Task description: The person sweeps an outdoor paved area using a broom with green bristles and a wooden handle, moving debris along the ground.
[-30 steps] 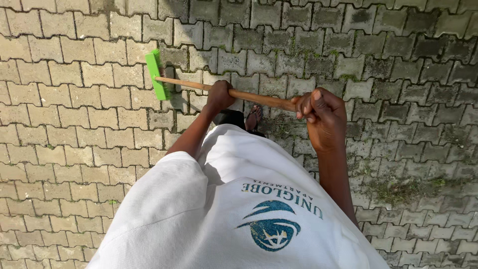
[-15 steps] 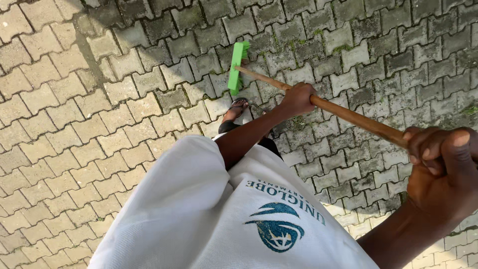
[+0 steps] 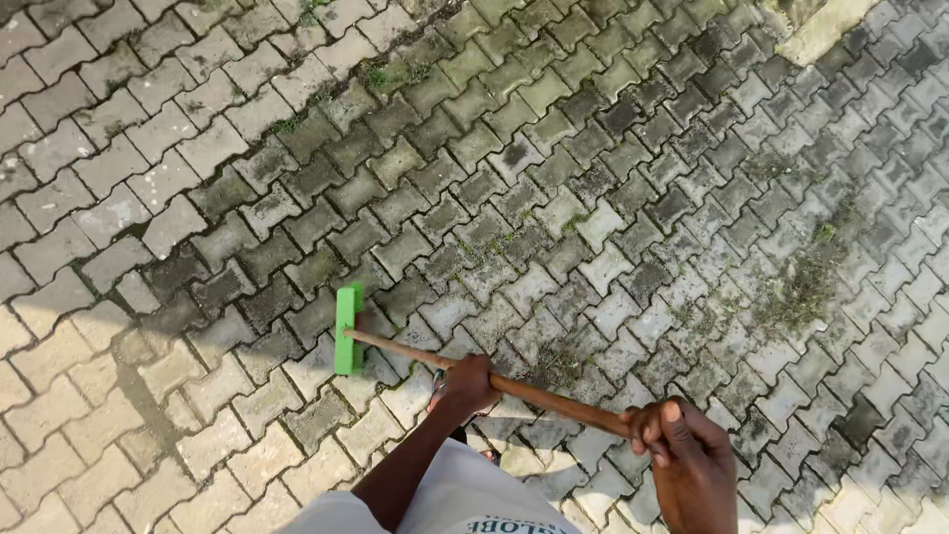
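I hold a broom with both hands. Its bright green head [image 3: 347, 329] rests on the grey interlocking paving stones [image 3: 593, 178] at lower left of centre. The brown wooden handle [image 3: 554, 402] runs from the head down to the right. My left hand [image 3: 468, 384] grips the handle partway along, nearer the head. My right hand [image 3: 682, 453] is closed around the upper end of the handle at the lower right. My white shirt [image 3: 465, 499] shows at the bottom edge.
Moss and small tufts of grass [image 3: 806, 282] grow in the joints at the right and along the top. A pale concrete edge [image 3: 825, 25] sits at the top right corner. Lighter, sunlit pavers [image 3: 79, 396] lie to the left.
The view has tilted up and away from my body, so more pavement shows. The broom head now lies lower and further left in view, and both hands sit near the bottom edge.
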